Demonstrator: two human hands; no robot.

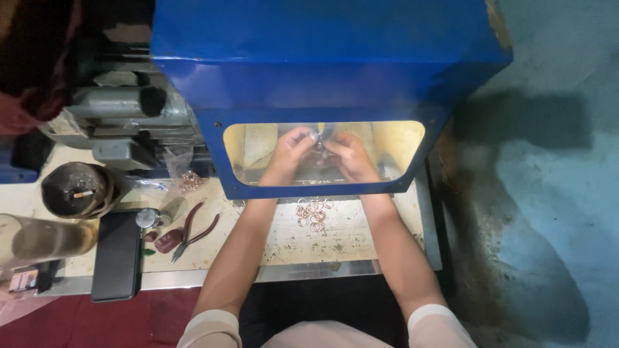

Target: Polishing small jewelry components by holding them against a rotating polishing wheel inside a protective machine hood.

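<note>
Both hands are inside the lit opening of the blue machine hood (pixel 322 71), seen through its clear window. The left hand (pixel 290 149) and the right hand (pixel 348 154) meet at the middle, fingers pinched together around something small and shiny (pixel 318 143) — probably one of the rings, though glare on the window makes it hard to be sure. Each grip is closed down tight on that piece, held up against the working part of the machine.

Just outside the window, a small heap of copper-coloured rings (pixel 313 212) lies on the tabletop (pixel 348 241) between the forearms, and more rings sit in a clear bag (pixel 189 180) to the left — whether either lot is worked or waiting cannot be told. Red-handled pliers (pixel 193 232) and a black phone (pixel 117 254) lie unused.
</note>
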